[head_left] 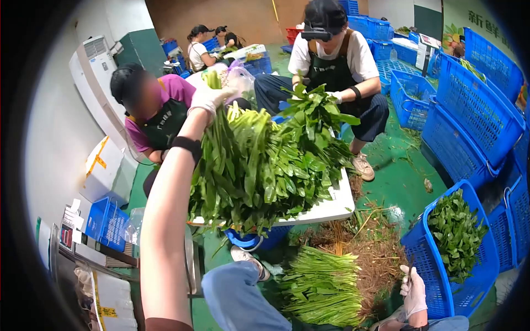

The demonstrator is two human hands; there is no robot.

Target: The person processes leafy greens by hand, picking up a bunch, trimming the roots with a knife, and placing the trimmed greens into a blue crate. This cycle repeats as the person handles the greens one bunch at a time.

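Note:
My left hand [208, 99], in a white glove, reaches to the far left edge of the leafy pile and is closed on a bunch of long-leaved greens [212, 124]. The big pile of greens [276, 171] lies on a white board [331, 208]. At the lower right, my gloved right hand [414, 293] is closed around a thin dark tool, partly hidden by the fingers. To its left, a row of greens [323, 287] lies on the floor, pale stem ends toward the hand. Brown root trimmings [381, 256] lie between them.
A blue crate [422, 265] with leafy greens [455, 231] stands close to my right hand. Blue crates [480, 116] are stacked along the right. Across the board, one co-worker [353, 60] handles greens; another person [165, 110] sits left. A scale [67, 236] stands lower left.

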